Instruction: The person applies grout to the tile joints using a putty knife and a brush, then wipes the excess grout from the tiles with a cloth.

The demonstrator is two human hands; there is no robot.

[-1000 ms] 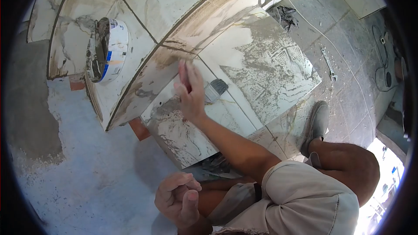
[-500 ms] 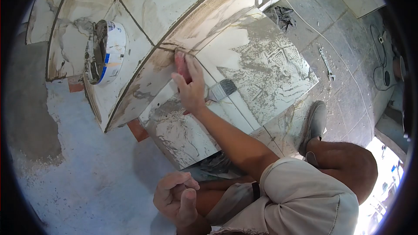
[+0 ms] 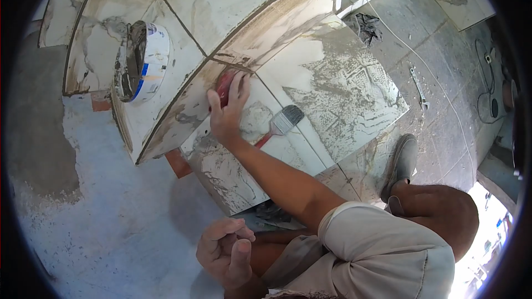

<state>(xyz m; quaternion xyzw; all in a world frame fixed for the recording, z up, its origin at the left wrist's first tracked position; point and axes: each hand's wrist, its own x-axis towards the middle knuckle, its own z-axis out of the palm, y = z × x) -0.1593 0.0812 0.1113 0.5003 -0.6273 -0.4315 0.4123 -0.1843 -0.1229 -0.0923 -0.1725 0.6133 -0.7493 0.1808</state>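
My right hand [image 3: 228, 113] presses a red sponge-like pad [image 3: 225, 87] to the dirty, marble-look tiled riser [image 3: 185, 111], close to the inner corner. Its fingers wrap one side of the pad, with the thumb on the other. Just right of that hand, a paintbrush [image 3: 285, 120] with grey bristles and a red handle lies on the pale tiled step [image 3: 252, 99]. Low in the view, my left hand [image 3: 226, 252] hangs with loosely curled fingers, the thumb apart, and nothing visible in it.
A cut white tub [image 3: 157, 63] with grey residue rests on the upper tiles. Smeared grey mortar covers a large tile [image 3: 349, 88]. A wrench [image 3: 419, 89], a cable [image 3: 421, 58] and a black plastic bag [image 3: 367, 27] lie on the floor. My shoe [image 3: 403, 158] is at right.
My right hand has moved slightly left and down along the riser with the red pad, uncovering the brush handle. The view has shifted a little. My left hand stays as it was.
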